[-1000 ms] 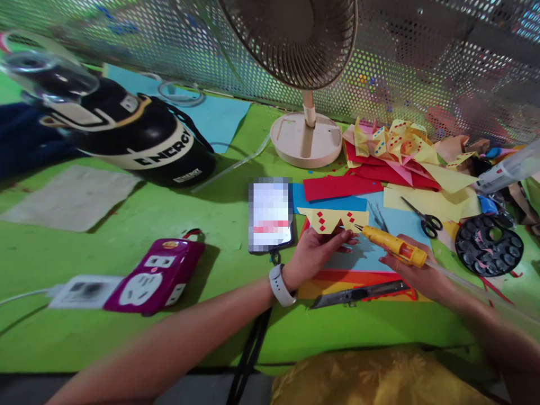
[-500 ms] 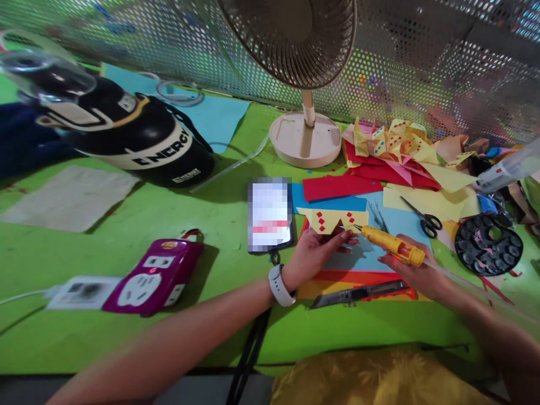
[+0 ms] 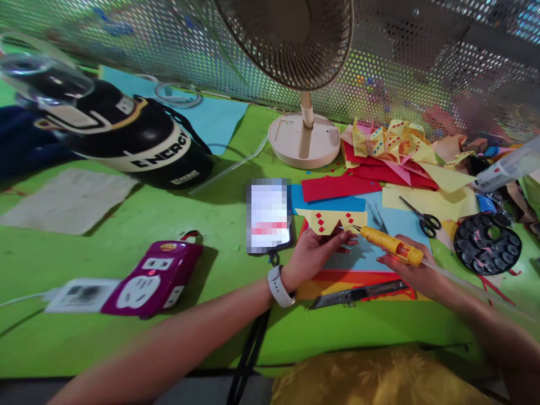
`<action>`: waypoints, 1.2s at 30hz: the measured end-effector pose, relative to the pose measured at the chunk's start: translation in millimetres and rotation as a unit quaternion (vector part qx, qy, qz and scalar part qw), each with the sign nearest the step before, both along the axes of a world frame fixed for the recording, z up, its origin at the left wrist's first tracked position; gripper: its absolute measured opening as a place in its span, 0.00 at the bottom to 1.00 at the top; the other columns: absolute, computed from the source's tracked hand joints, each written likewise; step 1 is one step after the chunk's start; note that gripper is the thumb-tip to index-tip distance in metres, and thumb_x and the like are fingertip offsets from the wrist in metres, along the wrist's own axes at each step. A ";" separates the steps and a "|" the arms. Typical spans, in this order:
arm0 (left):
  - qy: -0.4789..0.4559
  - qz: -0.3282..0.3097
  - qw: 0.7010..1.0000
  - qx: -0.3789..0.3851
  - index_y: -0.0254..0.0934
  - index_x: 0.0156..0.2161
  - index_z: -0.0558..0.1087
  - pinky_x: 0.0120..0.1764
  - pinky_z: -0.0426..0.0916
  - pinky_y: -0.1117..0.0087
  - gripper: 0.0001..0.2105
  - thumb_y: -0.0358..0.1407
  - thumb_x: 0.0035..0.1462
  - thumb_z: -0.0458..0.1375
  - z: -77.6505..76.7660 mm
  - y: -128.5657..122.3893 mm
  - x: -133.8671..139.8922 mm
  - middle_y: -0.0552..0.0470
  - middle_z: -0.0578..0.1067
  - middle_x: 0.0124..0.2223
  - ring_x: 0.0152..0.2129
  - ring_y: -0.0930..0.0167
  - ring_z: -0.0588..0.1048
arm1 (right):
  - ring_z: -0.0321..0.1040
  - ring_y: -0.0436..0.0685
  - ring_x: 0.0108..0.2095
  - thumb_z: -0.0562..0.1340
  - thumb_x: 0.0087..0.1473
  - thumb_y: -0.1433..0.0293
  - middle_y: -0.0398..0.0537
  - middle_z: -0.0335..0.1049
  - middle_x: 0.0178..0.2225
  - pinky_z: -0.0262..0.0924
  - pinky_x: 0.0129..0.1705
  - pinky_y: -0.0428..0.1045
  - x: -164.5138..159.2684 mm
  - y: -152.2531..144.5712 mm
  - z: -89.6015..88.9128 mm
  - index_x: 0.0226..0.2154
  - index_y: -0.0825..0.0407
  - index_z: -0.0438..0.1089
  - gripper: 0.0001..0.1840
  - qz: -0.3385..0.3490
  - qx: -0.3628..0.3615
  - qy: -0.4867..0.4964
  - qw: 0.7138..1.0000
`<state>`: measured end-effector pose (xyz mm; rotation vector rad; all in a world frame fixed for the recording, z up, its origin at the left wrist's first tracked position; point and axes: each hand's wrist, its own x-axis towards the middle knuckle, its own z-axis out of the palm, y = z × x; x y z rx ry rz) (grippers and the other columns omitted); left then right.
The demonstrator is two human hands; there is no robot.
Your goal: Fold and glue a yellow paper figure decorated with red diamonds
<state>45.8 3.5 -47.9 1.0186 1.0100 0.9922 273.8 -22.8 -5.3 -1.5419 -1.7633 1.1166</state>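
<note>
My left hand [image 3: 318,253], with a white band on the wrist, pinches the lower edge of a pale yellow paper piece [image 3: 329,221]. The piece has pointed cut-outs along its bottom and small red diamonds on it. In my right hand [image 3: 411,270] is a yellow hot glue pen [image 3: 390,245], its body lit orange-red inside and a clear stick running out of its back. The pen's thin metal tip meets or nearly meets the paper's right end, by my left fingertips. Light blue paper [image 3: 363,259] lies beneath both hands.
A utility knife [image 3: 360,293] lies in front of my hands, scissors [image 3: 426,221] and a black palette [image 3: 487,244] to the right. Behind are paper scraps [image 3: 396,143] and a fan [image 3: 304,140]. Leftward are a phone [image 3: 269,216], purple power strip [image 3: 154,278] and black bottle [image 3: 160,140].
The view has shifted very slightly. Both hands keep their hold on the paper piece and the glue pen, with no clear movement.
</note>
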 end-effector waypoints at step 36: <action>0.007 0.003 1.000 0.031 0.35 0.40 0.76 0.37 0.79 0.64 0.12 0.42 0.55 0.63 3.3 -0.4 -0.2 0.45 0.83 0.38 0.35 0.63 0.82 | 0.58 0.51 0.22 0.64 0.55 0.54 0.39 0.59 0.22 0.54 0.24 0.48 -0.1 -1.2 1.3 0.24 0.47 0.59 0.19 0.019 0.045 -0.060 0.997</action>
